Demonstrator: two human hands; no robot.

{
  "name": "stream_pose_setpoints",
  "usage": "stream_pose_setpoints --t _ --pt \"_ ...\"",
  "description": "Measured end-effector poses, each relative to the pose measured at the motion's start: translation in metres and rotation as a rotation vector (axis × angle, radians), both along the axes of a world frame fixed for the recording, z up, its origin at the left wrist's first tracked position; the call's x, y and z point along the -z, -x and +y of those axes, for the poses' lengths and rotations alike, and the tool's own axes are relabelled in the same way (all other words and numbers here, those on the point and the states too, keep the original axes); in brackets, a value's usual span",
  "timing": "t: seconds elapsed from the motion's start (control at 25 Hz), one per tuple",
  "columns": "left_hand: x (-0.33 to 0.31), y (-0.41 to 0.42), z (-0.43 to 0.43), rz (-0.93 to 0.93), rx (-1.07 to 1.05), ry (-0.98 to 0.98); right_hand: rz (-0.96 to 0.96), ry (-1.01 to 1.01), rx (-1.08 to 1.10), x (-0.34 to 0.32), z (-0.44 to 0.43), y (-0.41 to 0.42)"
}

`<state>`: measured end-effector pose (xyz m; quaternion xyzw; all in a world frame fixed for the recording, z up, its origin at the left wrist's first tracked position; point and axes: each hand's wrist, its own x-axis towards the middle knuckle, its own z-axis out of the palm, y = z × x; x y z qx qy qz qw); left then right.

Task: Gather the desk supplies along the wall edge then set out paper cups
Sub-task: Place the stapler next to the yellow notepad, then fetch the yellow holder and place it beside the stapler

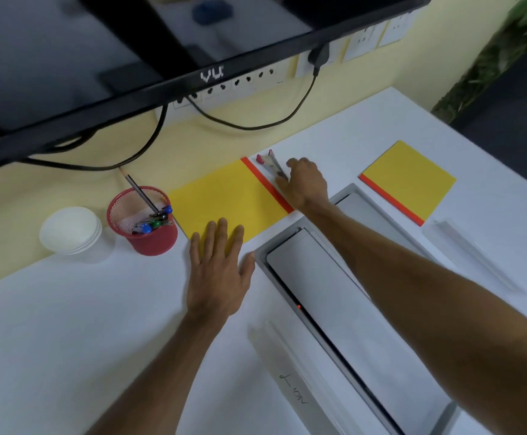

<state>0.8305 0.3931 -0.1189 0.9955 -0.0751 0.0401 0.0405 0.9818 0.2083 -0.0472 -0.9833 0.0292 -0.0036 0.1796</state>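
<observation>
A large yellow notebook with an orange spine (224, 196) lies flat near the wall. My left hand (218, 268) rests flat on the desk, fingers spread, with its fingertips on the notebook's near edge. My right hand (304, 180) reaches past the orange spine and its fingers close on a small pink-tipped stapler-like tool (268, 163) by the wall. A stack of white paper cups (71, 229) stands upside down at the left. Beside it a red mesh pen holder (144, 219) holds a pencil and coloured pins. A second, smaller yellow notebook (408, 180) lies to the right.
A grey cable box lid (334, 293) is set into the white desk under my right forearm. A black monitor (130, 58) overhangs the wall edge, with cables (256, 125) and wall sockets behind. A clear ruler (469, 255) lies at the right, another clear strip (287, 356) at the front.
</observation>
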Motion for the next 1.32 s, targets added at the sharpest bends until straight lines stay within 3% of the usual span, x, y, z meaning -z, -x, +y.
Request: stream_pose_setpoints --t 0.12,0.28,0.52,0.92,1.32 --pt "-0.009 0.001 0.002 0.063 0.01 0.021 -0.006 0.096 -0.076 -0.02 -0.011 0.059" --pt "-0.035 0.002 0.004 0.169 0.078 0.096 -0.005 0.024 -0.091 -0.044 -0.028 0.156" --pt "-0.113 0.052 -0.023 0.085 0.217 0.342 -0.005 -0.028 0.04 -0.096 -0.06 0.285" --pt "-0.218 0.261 -0.139 0.256 0.544 0.448 0.079 -0.094 0.445 -0.16 -0.134 0.557" --pt "-0.276 0.517 -0.233 0.393 0.836 0.44 -0.046 -0.09 0.75 -0.21 -0.191 0.848"
